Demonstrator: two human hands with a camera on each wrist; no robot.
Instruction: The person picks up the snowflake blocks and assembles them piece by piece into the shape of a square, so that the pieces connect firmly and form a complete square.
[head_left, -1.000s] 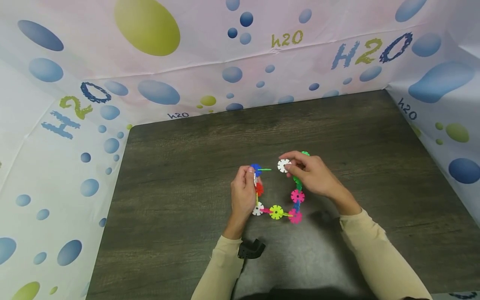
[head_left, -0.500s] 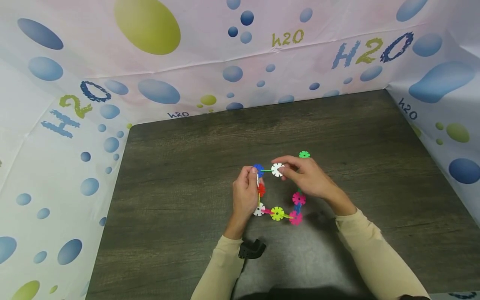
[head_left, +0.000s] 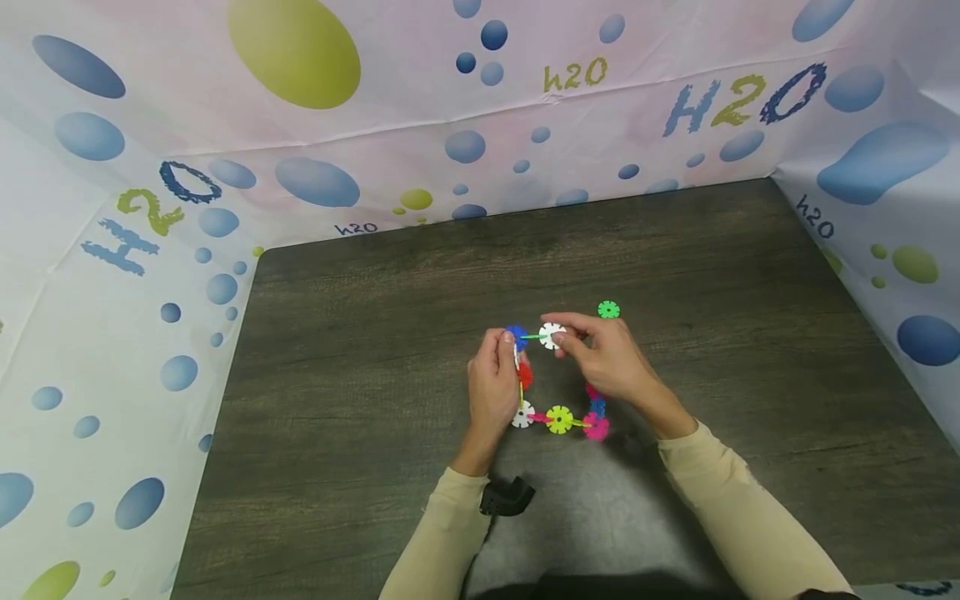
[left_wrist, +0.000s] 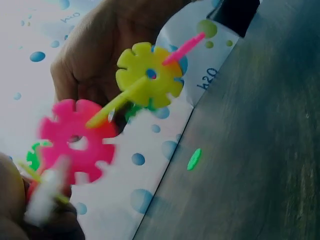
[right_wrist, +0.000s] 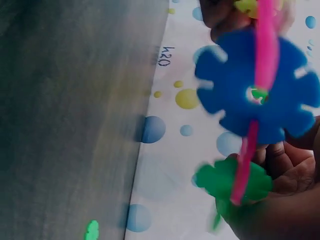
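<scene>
A chain of slotted plastic discs hangs between both hands in the head view. My left hand grips its left side, the thumb by a blue disc. A green disc seen edge-on sticks out from that blue one. My right hand pinches a white disc, which meets the green disc's edge; how deep they slot together cannot be told. Along the lower run are a yellow disc and a pink disc. Another blue disc hangs by the right hand, partly covering it in the right wrist view.
One loose green disc lies on the dark wood table, just beyond the right hand. A patterned sheet stands along the back and sides. A black wrist-worn device sits at the left sleeve.
My right hand has moved left with the white disc, from a gap to contact with the green disc. The loose green disc is now uncovered. My left hand has barely shifted.
</scene>
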